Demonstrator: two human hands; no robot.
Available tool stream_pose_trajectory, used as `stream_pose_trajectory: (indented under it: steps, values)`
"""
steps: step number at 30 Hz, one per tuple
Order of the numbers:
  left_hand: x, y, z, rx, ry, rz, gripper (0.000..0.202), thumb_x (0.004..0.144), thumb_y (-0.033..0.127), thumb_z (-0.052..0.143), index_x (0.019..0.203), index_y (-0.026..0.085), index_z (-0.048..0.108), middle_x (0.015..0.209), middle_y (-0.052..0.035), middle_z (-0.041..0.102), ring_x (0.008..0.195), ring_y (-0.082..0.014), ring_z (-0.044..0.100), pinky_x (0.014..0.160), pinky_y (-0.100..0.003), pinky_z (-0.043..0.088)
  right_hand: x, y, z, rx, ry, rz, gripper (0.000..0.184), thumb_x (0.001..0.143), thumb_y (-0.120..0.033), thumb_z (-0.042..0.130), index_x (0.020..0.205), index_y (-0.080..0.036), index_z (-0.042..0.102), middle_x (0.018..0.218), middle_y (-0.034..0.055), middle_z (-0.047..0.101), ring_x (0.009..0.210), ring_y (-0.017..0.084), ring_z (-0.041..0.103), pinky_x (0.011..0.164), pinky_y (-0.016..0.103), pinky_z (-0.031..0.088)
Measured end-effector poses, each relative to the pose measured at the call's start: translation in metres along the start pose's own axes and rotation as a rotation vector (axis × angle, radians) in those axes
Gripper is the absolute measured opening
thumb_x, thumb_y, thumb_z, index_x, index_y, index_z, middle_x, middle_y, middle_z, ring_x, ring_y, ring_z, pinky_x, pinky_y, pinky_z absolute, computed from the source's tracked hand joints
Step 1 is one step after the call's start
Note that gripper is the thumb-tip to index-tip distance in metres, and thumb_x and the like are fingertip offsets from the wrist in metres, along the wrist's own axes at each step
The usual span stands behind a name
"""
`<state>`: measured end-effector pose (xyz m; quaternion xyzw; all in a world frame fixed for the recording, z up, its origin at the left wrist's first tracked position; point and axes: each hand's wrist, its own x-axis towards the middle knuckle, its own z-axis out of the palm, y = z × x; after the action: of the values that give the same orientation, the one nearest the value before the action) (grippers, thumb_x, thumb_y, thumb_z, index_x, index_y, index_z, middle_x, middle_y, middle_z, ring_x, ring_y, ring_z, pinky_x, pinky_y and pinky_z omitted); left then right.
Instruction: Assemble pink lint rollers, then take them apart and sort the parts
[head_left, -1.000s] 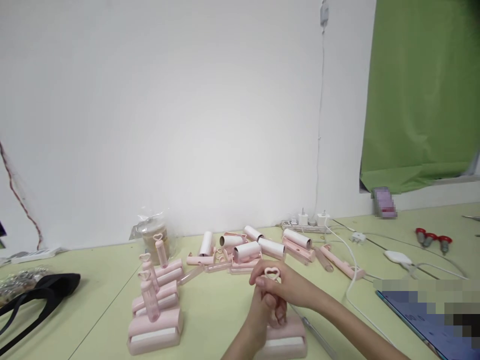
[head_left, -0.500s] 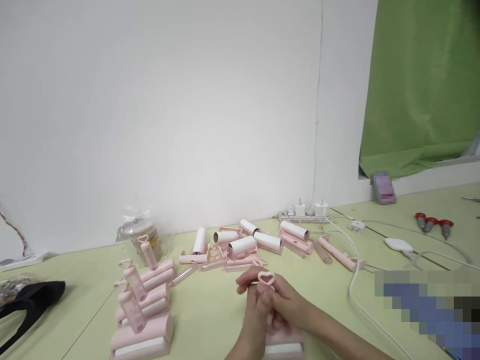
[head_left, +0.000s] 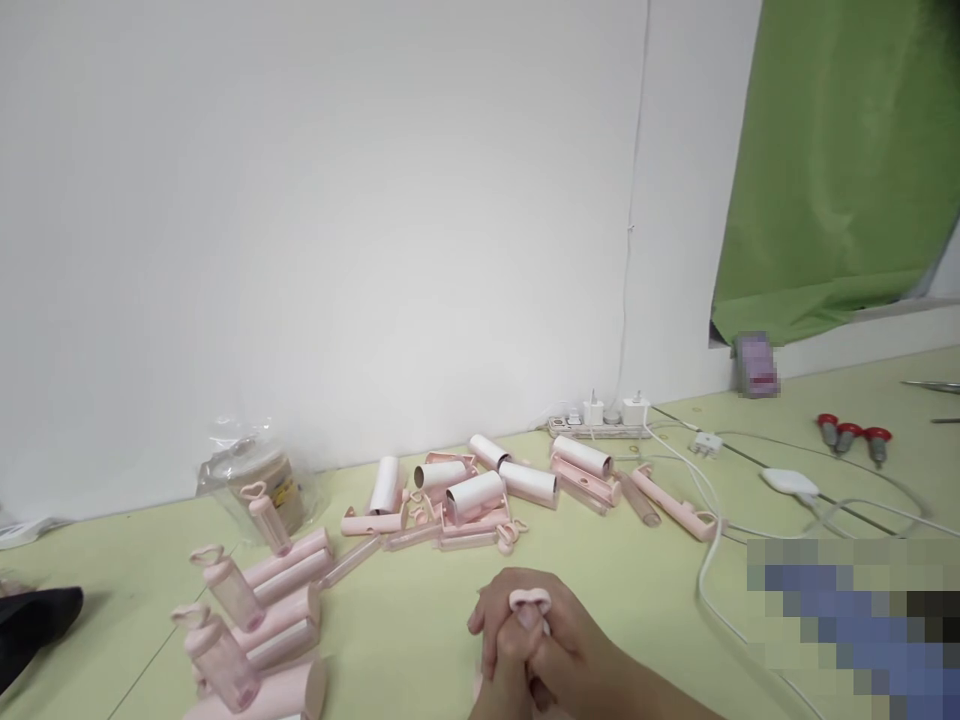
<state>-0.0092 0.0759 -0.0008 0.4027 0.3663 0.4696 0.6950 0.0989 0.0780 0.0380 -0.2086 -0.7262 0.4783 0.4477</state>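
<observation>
In front of me on the table, my left hand (head_left: 504,665) and my right hand (head_left: 574,640) are clasped closely together around a pink piece. Its heart-shaped loop (head_left: 529,598) sticks out at the top, with a thumb pressed against it. The rest of the piece is mostly hidden by my fingers; a bit of pink shows below them. To the left, several pink rollers lie in a row, one of them a pink roller (head_left: 281,625) with a white strip. Clear pink tubes with heart loops stand tilted against them, such as the front tube (head_left: 221,660).
At the back lie white rolls (head_left: 476,492), pink holders (head_left: 375,522) and clear tubes (head_left: 352,560). A power strip (head_left: 600,430) stands by the wall, its white cable (head_left: 701,570) running forward on the right. Red-topped grey pieces (head_left: 847,435) lie far right; a bagged tape roll (head_left: 259,480) stands left.
My hands have closed tighter around the pink piece and sit a little lower. The heart loop has tilted and a thumb now presses on it. The whole view has shifted slightly.
</observation>
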Motion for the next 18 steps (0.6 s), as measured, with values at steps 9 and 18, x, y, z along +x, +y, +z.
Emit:
stream_pose_trajectory:
  steps: [9, 18]
  values:
    - [0.004, -0.018, -0.010, -0.019, 0.132, 0.153, 0.024, 0.054, 0.029, 0.063, 0.041, 0.021, 0.043, 0.042, 0.0024, 0.040, 0.059, -0.0190, 0.050, 0.055, -0.028, 0.038, -0.002, -0.003, 0.005, -0.233, 0.085, -0.222, 0.020, 0.070, -0.018, 0.037, 0.066, -0.021, 0.055, 0.059, 0.0014, 0.060, 0.057, 0.014, 0.055, 0.061, 0.027, 0.046]
    - [0.009, -0.015, 0.023, -0.068, 0.090, 0.156, 0.061, 0.047, 0.080, 0.043, 0.045, 0.019, 0.039, 0.032, 0.0089, 0.023, 0.029, -0.0047, 0.022, 0.035, -0.020, 0.017, 0.006, 0.006, -0.012, 0.011, -0.085, 0.069, 0.029, 0.082, -0.039, 0.040, 0.098, -0.019, 0.055, 0.081, 0.0035, 0.060, 0.075, 0.017, 0.057, 0.067, 0.030, 0.046]
